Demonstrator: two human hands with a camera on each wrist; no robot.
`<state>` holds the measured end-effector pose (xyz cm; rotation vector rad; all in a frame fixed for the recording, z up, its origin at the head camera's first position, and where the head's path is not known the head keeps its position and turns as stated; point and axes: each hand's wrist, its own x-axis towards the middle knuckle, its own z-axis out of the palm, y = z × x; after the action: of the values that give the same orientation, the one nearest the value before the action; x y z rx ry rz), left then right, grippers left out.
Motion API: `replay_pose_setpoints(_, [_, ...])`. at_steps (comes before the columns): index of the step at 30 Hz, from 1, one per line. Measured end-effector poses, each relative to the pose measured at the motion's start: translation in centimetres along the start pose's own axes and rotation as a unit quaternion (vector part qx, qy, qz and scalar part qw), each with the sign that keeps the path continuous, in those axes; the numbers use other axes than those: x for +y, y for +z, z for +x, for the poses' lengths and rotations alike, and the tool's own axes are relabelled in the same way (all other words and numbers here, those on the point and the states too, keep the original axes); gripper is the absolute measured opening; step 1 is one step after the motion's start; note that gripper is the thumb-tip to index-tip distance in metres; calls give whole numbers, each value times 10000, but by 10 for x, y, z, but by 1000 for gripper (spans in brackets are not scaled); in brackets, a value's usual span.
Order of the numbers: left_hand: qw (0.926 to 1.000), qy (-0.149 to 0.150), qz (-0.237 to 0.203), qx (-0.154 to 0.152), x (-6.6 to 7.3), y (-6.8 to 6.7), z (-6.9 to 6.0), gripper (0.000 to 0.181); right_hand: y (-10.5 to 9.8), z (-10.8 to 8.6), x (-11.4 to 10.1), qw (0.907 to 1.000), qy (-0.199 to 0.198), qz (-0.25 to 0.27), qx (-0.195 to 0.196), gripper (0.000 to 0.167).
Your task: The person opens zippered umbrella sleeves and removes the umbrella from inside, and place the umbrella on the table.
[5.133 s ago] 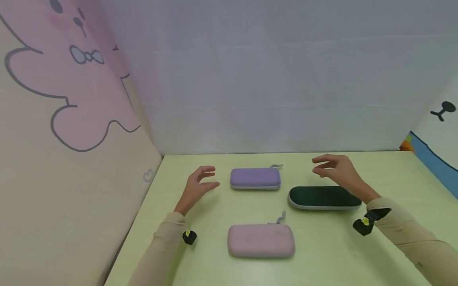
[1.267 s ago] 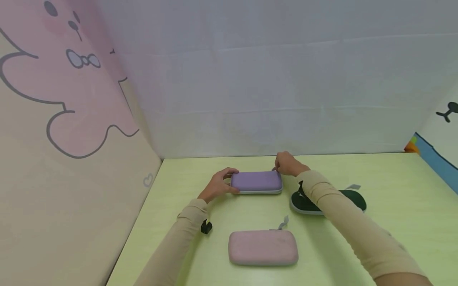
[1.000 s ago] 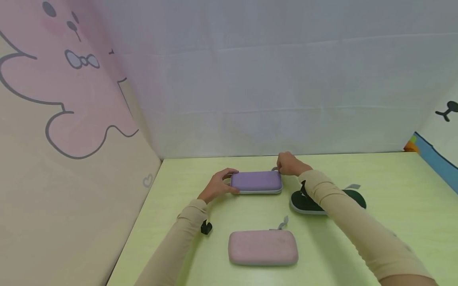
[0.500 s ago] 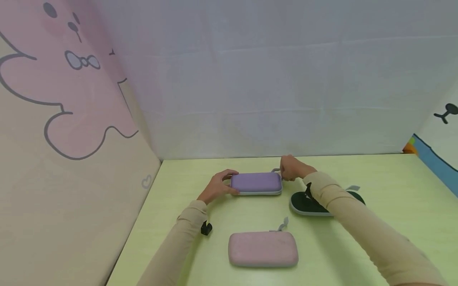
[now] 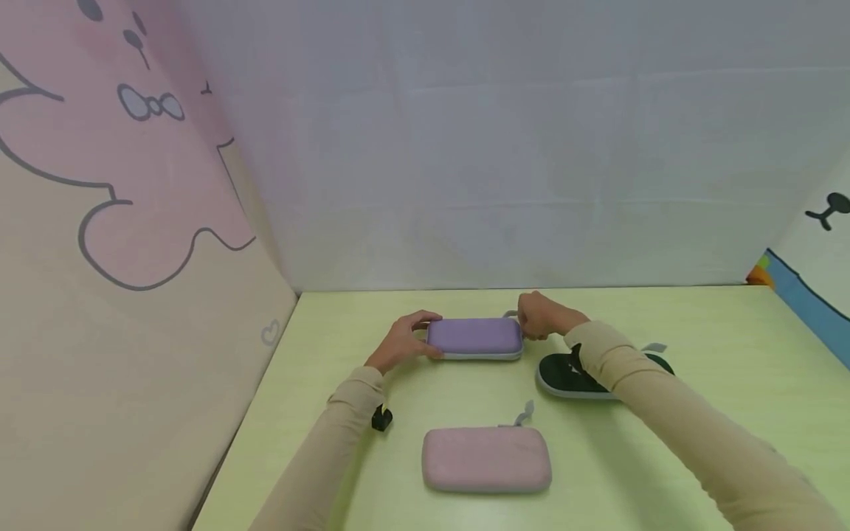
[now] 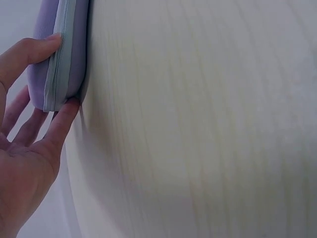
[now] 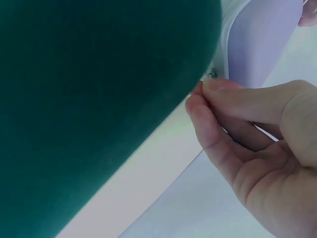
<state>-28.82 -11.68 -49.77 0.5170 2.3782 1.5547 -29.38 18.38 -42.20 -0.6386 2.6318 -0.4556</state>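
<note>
A purple zip-up hard case (image 5: 474, 335) with a pale rim lies at the back of the table. My left hand (image 5: 401, 345) grips its left end; in the left wrist view the thumb lies on the zipper band (image 6: 62, 64), the fingers around the end. At the right end, my right hand (image 5: 544, 316) has its thumb and fingertips together. The right wrist view shows them pinching at the zipper beside a small metal bit (image 7: 213, 74); the pull itself is mostly hidden. A grey strap (image 5: 510, 313) shows behind the case's back right corner.
A dark green oval case (image 5: 564, 375) lies under my right forearm, partly covered by it. Nearer stands a pink case (image 5: 486, 459) with a grey pull strap (image 5: 527, 411). A pale wall cloth (image 5: 505, 184) rises behind the table's back edge.
Both hands have come down to the purple case from the air beside it. Over the last second my right hand has shifted slightly right and nearer around the case's corner; my left hand stays put.
</note>
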Motion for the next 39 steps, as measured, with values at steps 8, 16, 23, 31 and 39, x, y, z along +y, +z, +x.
replay_pose_setpoints(8, [9999, -79, 148, 23, 2, 0, 0, 65, 3, -3, -1, 9999, -89, -97, -27, 25])
replay_pose_setpoints(16, [9998, -185, 68, 34, 2, 0, -1, 67, 5, -5, -5, 9999, -22, -97, -24, 24])
replay_pose_setpoints(23, [9998, -192, 3, 50, 4, 0, -2, 65, 8, -8, -6, 9999, 102, 46, -36, 25])
replay_pose_setpoints(31, [9997, -205, 88, 78, 2, -1, 0, 65, 9, -13, -9, 9997, -16, 232, -42, 19])
replay_pose_setpoints(39, [9996, -268, 65, 110, 5, 1, -2, 66, 12, -18, -13, 9984, 38, 567, 10, 24])
